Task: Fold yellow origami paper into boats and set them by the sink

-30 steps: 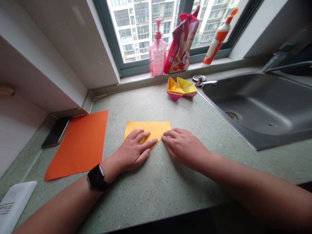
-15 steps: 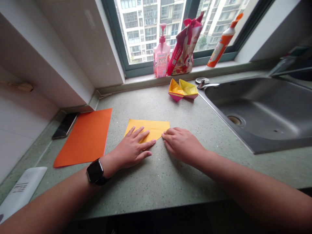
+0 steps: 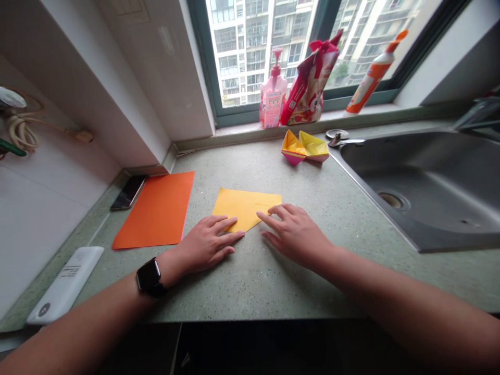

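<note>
A folded yellow paper [image 3: 246, 204] lies flat on the speckled green counter [image 3: 250, 281], its point towards me. My left hand [image 3: 205, 246], with a black watch on the wrist, rests flat with fingers stretched out, the fingertips on the paper's near left edge. My right hand [image 3: 295, 233] lies flat beside it, fingers apart, the index fingertip touching the paper's right corner. Neither hand grips anything.
An orange sheet [image 3: 158, 209] and a dark phone [image 3: 128, 191] lie at the left, a white flat device [image 3: 64, 284] nearer me. Folded paper boats [image 3: 303, 147] sit by the steel sink [image 3: 424, 182]. A pink pump bottle [image 3: 272, 95], red bag [image 3: 310, 80] and orange bottle [image 3: 371, 73] stand on the sill.
My left hand has slid back towards me, uncovering more of the yellow paper. The view has shifted down and left, and the right hand stays by the paper's corner.
</note>
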A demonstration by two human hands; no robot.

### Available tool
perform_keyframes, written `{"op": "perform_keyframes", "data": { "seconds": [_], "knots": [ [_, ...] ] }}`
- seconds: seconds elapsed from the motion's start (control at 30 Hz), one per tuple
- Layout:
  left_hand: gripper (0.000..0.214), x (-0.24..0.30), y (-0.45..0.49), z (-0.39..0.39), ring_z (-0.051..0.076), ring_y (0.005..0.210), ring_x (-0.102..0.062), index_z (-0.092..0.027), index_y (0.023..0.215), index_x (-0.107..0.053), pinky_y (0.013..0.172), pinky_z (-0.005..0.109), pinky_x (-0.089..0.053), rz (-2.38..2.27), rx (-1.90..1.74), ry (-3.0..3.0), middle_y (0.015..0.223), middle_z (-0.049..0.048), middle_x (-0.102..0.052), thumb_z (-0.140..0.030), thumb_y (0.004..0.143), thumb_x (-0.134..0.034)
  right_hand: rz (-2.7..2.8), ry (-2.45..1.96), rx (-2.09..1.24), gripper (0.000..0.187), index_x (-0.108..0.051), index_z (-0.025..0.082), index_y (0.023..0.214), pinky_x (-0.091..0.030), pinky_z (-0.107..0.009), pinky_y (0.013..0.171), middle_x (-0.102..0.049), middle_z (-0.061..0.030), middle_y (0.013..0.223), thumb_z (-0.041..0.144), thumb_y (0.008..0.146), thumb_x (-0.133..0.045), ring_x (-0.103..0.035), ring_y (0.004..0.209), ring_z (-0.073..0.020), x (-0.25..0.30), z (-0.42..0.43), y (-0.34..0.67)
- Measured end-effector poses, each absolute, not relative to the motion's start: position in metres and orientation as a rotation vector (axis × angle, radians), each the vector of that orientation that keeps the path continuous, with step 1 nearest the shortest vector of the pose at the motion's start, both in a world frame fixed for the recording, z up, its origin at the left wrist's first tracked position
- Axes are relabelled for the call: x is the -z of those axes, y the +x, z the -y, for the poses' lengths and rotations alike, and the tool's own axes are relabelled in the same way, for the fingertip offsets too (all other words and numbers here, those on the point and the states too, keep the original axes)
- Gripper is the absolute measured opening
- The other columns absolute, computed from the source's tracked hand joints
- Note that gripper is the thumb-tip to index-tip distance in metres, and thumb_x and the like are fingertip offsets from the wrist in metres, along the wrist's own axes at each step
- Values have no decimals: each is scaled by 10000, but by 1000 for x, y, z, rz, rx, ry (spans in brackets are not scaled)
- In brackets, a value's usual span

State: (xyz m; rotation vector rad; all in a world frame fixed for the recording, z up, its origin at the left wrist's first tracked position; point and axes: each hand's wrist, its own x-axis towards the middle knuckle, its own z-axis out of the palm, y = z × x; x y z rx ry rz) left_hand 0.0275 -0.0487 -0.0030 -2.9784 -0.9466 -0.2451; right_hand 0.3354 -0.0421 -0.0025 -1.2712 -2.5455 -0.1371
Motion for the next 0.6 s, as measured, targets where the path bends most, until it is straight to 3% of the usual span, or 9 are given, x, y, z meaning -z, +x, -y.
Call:
{"op": "perform_keyframes", "data": {
  "seconds": [0.1,0.23,0.37,0.5,0.6],
  "knots": [
    [498,-1,35,46,346,1318,-664,-275,1611,-572,1109,551,-556,988,282,-2983,1557,144,-653,-443,1142,-557,2593,-1055,80,407,-731,248,1419,-530,-532,1098,-733,-149,1397,350,1026,-713,-651,1286,-348,8,45,330],
    [588,-9,35,31,311,1213,-708,-205,1637,-493,1014,476,-597,978,366,-3021,1455,141,-719,-417,1107,-633,2646,-974,-42,381,-734,270,1406,-535,-530,1117,-736,-128,1403,324,1030,-704,-661,1293,-327,11,41,329],
    [442,-10,23,14,305,1212,-713,-210,1464,-644,1014,473,-599,851,494,-2990,1424,135,-734,-432,1084,-682,2645,-943,-105,333,-761,289,1375,-570,-542,1085,-744,-120,1382,288,1061,-650,-685,1246,-314,10,33,332],
    [239,-6,19,10,258,1088,-746,-203,1302,-724,944,434,-620,732,558,-2978,1292,95,-791,-304,1102,-638,2607,-928,-177,311,-793,310,1336,-581,-562,1103,-730,-123,1403,276,1052,-671,-678,1277,-314,12,26,334],
    [206,-6,25,15,231,1022,-756,-198,1257,-738,902,403,-630,707,554,-2991,1250,77,-806,-218,1102,-603,2581,-935,-224,286,-811,325,1300,-584,-571,1117,-729,-110,1404,279,1048,-683,-669,1304,-314,15,22,335]
  ]
}}
